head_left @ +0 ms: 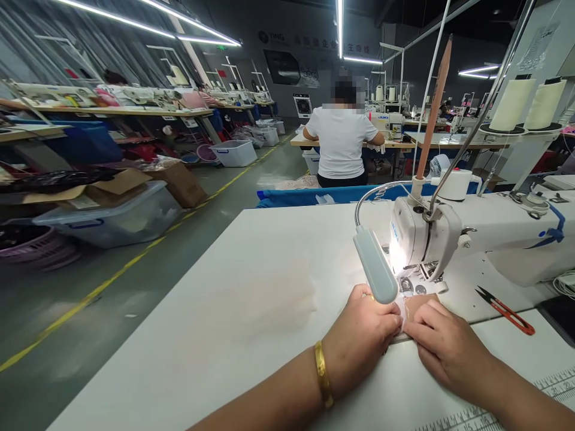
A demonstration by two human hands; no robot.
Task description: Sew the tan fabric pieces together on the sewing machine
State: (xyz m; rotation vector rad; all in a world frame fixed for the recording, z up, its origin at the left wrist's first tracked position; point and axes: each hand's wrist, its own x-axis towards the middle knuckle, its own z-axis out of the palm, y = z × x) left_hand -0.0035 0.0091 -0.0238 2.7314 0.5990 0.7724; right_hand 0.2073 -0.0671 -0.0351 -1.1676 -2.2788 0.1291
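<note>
A small piece of brown and whitish fabric [418, 305] lies at the needle area of a white sewing machine [406, 233]. My left hand [366, 326], with a gold bangle at its wrist, has its fingers closed on the fabric's left, whitish edge. Against the near right side of the same piece, my right hand [447, 341] is curled, thumb and fingertips pinching it. The two hands almost touch. A grey-green lamp head [376, 266] on a bent metal neck hangs over the left fingers and hides part of them.
Red-handled thread snips [505, 310] lie right of my right hand, near a dark flat object [559, 317]. A ruler scale [476, 419] runs along the front edge. Thread cones [511, 105] stand behind. Ahead, a person in a white shirt [340, 143] sits; plastic bins [117, 215] line the left aisle.
</note>
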